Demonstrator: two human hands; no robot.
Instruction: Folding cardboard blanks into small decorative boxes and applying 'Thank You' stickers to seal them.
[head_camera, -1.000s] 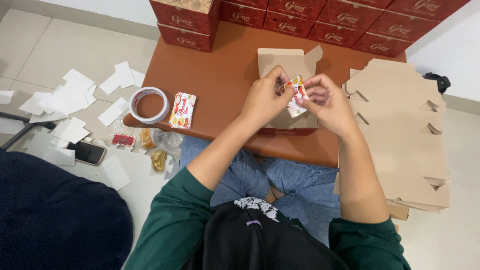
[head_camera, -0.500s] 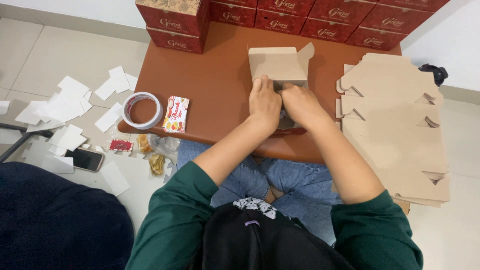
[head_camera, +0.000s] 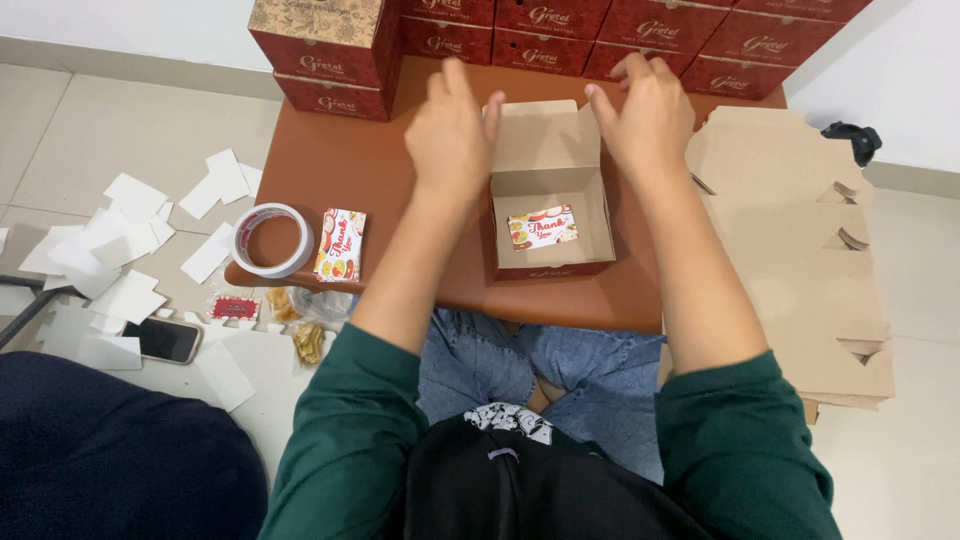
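Cardboard carton (head_camera: 552, 205) sits open between both hands, a printed thank-you card (head_camera: 542, 228) flat on its floor just below the fingers. Best to fold the lid flap evenly from both corners. Left hand (head_camera: 452, 135) and right hand (head_camera: 648, 110) have fingers loosely spread, seemingly brushing the flap edges, gripping nothing.

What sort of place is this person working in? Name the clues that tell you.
Probably a home or small packing corner on a tiled floor: a low brown table, stacked red boxes, a pile of flat cardboard blanks, and an open box with a card between both hands.
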